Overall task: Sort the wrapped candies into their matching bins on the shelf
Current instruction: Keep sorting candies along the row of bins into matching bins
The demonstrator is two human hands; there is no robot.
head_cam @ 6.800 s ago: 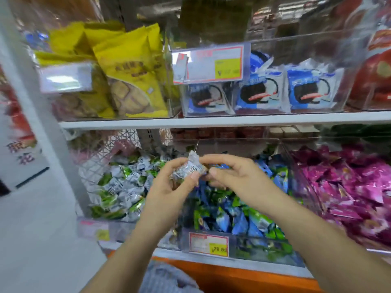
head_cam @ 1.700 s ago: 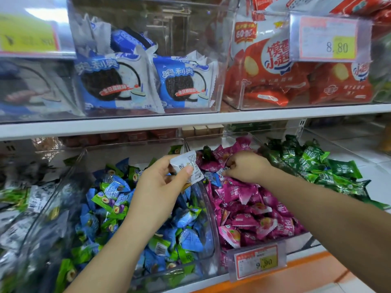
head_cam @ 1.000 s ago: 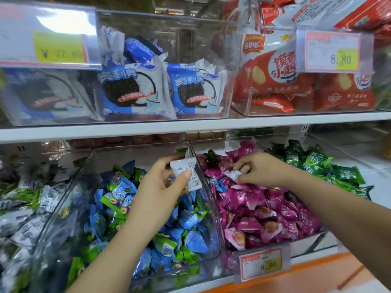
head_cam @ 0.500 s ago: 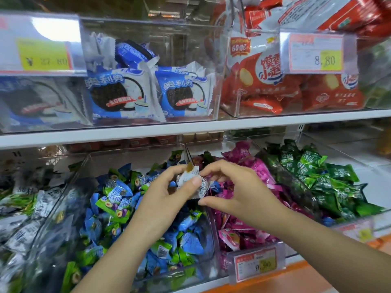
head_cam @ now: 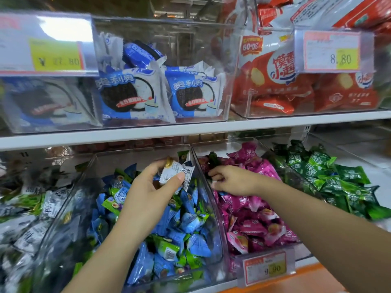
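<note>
Over the blue-candy bin, the left hand pinches a small bunch of white-wrapped candies between thumb and fingers, up near the bin's back right corner. They don't belong there: the matching white pile sits in the next bin to the left of the blue-candy bin. The right hand is just right of the bin, across the shared clear wall, fingers curled down into the pink candies. Can't tell if it has hold of anything, the fingertips are buried in wrappers. A dark green candy lies at the back of the pink pile right beside those fingers, probably the next stray. Its match looks like the green candies, further right of the blue-candy bin, beyond the pink pile. Progress, as I read it: mid-task. Strays are collected in the left hand but not dropped home, at least one stray is left in the pink pile, and the blue-candy bin itself holds mixed blue and light-green wrappers, which may be one assortment or may need sorting. Left to do: deliver the white ones leftward and clear the green one.
</note>
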